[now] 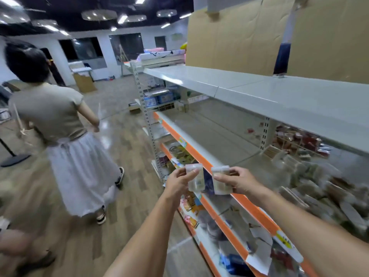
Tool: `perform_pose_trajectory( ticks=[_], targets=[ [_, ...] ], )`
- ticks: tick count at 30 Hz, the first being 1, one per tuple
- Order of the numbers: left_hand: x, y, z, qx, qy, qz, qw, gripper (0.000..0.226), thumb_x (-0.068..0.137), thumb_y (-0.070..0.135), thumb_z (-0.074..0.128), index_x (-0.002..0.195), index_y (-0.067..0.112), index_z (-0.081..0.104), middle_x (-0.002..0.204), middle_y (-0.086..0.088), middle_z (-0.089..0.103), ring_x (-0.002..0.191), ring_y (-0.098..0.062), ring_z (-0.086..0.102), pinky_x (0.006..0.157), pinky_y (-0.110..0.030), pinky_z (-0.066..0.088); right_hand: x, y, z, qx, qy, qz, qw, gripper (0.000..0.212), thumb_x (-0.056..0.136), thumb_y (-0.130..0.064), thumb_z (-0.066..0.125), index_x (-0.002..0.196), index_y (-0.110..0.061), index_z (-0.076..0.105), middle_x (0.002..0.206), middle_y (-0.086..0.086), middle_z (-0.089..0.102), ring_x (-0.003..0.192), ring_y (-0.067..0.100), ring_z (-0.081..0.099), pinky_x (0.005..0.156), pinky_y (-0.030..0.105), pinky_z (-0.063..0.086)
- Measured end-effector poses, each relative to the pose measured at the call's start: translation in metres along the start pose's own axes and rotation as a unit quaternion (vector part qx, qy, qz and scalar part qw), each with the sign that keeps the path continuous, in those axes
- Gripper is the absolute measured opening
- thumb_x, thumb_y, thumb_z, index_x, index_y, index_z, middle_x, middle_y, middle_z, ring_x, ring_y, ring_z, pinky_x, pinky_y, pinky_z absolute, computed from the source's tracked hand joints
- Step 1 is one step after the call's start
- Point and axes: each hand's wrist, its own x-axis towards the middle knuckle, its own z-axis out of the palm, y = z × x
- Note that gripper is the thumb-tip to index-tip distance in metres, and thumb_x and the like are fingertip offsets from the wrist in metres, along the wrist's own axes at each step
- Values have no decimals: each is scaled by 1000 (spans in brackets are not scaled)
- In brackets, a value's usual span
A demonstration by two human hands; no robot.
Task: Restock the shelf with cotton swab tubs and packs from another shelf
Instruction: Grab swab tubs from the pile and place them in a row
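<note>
My left hand [178, 183] grips a clear cotton swab pack [196, 179] by its left side, held upright in front of the shelf. My right hand [237, 181] holds a second clear swab pack [220, 181] just to the right of the first. Both packs hover at the orange front edge of the middle shelf [211, 134], whose left stretch is bare. A blurred heap of packs and tubs [319, 182] lies on the same shelf to the right.
A person in a beige top and white skirt [65, 136] stands in the aisle to my left, back turned. A grey top shelf [259, 90] with cardboard sheets [239, 37] is overhead. Lower shelves [229, 226] hold mixed goods. A round stand base [16, 159] sits far left.
</note>
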Motion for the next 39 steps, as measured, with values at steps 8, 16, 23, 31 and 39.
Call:
perform_pose_trajectory(
  ticks=[8, 16, 23, 31, 39],
  targets=[
    [37, 20, -85, 15, 48, 0, 999, 13, 78, 22, 82, 90, 20, 77, 100, 0, 76, 93, -15, 70, 82, -35, 52, 66, -6, 84, 28, -55, 1, 998, 80, 40, -45, 100, 106, -8, 72, 96, 22, 75, 82, 38, 72, 72, 51, 54],
    [86, 40, -135, -4, 78, 1, 997, 30, 78, 19, 82, 105, 15, 69, 93, 7, 77, 83, -6, 73, 61, -24, 56, 135, -13, 126, 4, -46, -18, 999, 78, 41, -56, 96, 105, -16, 74, 96, 1, 78, 89, 19, 76, 71, 33, 60],
    [152, 47, -173, 6, 100, -3, 995, 22, 79, 21, 81, 99, 19, 72, 101, 2, 76, 89, -9, 72, 83, -34, 55, 216, -13, 162, -7, -44, -15, 999, 72, 43, -52, 96, 102, -17, 73, 93, -2, 78, 84, 15, 76, 63, 29, 59],
    [259, 78, -209, 23, 135, -8, 990, 43, 78, 27, 82, 116, 14, 67, 113, 3, 71, 99, -7, 67, 80, -30, 50, 331, -35, 195, -33, -48, 0, 998, 42, 63, -40, 92, 96, -21, 76, 84, -9, 77, 72, 2, 72, 53, 17, 50],
    [360, 109, -244, 46, 145, 9, 988, 40, 76, 26, 84, 112, 14, 70, 110, -1, 74, 108, -20, 68, 101, -49, 50, 433, -67, 227, -42, -43, -9, 998, 31, 71, -30, 88, 96, -18, 75, 91, -4, 76, 82, 10, 70, 69, 27, 52]
  ],
)
